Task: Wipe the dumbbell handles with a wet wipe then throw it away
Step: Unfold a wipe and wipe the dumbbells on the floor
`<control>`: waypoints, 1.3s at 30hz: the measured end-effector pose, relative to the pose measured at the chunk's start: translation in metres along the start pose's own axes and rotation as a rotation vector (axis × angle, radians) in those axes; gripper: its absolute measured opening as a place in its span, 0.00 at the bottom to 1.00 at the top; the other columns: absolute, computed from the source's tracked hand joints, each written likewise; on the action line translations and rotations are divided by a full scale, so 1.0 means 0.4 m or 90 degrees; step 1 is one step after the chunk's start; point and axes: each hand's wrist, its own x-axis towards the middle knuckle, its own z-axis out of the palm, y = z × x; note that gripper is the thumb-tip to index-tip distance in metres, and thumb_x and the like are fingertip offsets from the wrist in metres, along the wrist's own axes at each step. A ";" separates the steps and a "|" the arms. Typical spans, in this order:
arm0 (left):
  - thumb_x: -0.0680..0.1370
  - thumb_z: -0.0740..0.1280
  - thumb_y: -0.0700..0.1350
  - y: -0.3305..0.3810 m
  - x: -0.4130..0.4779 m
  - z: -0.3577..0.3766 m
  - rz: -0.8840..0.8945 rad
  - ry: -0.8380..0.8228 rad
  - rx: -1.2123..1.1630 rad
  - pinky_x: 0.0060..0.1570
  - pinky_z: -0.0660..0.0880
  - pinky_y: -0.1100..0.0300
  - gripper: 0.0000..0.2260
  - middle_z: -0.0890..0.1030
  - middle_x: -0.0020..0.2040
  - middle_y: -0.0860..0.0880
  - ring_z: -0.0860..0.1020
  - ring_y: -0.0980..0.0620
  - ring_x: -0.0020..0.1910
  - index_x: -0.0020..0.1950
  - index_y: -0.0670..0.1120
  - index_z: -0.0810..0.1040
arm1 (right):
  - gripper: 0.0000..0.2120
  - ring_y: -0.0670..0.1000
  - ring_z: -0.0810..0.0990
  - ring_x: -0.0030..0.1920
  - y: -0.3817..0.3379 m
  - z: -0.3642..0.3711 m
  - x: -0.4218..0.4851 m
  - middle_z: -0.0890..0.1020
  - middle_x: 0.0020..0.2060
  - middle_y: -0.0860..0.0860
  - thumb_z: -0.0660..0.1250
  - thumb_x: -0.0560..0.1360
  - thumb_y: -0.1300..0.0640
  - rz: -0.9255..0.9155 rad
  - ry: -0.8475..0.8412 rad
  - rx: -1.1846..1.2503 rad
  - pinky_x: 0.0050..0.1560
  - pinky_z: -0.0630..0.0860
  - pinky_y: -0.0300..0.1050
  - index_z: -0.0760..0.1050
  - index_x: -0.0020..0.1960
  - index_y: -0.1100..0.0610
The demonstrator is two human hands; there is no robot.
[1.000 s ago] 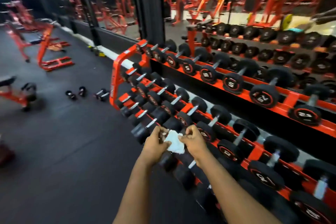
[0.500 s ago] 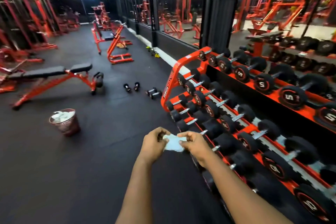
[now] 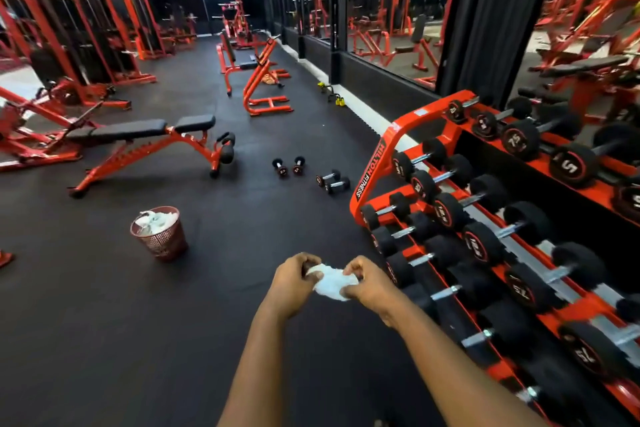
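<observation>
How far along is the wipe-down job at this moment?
Done, apparently: the wiping, since both hands are off the rack; whether the dumbbell handles are clean cannot be seen. In hand: the left hand and right hand pinch a crumpled wipe between them over the floor. Left: dropping it in the bin, which stands apart to the left and already holds white wads.
</observation>
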 end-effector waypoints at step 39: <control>0.82 0.64 0.42 -0.130 1.619 -0.326 -0.085 0.299 -0.168 0.30 0.67 0.66 0.07 0.75 0.38 0.49 0.71 0.53 0.34 0.46 0.40 0.71 | 0.16 0.48 0.64 0.31 -0.483 0.058 1.657 0.67 0.29 0.49 0.72 0.75 0.54 0.039 0.336 0.258 0.30 0.65 0.40 0.65 0.38 0.54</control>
